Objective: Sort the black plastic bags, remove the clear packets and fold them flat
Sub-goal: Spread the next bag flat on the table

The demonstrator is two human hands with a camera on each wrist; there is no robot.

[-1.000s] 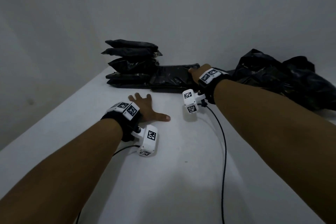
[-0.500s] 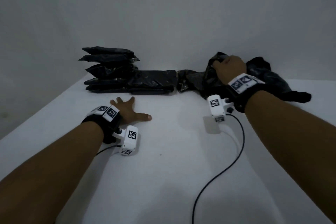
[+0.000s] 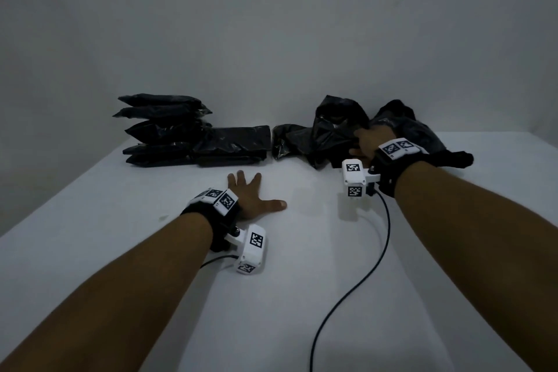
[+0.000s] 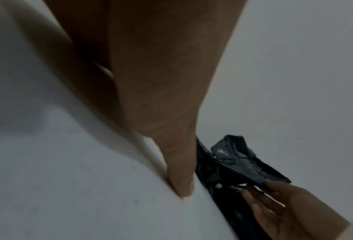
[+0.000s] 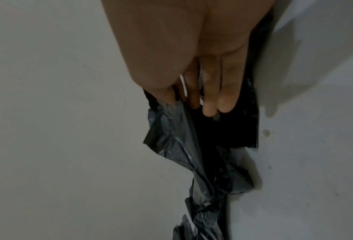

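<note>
Your right hand (image 3: 367, 142) pinches a crumpled black plastic bag (image 3: 335, 127) at the table's (image 3: 151, 251) far edge (to lift it); left hand (image 3: 250, 198) rests flat, fingers spread.

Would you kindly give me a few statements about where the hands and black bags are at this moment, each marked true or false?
1. The left hand lies flat on the white table, fingers spread. True.
2. The right hand grips the crumpled black bag. True.
3. The stack of folded black bags sits at the near edge of the table. False: it sits at the far edge, against the wall.
4. The left hand holds a clear packet. False: it holds nothing.
5. The crumpled black bag lies to the right of the stack. True.
</note>
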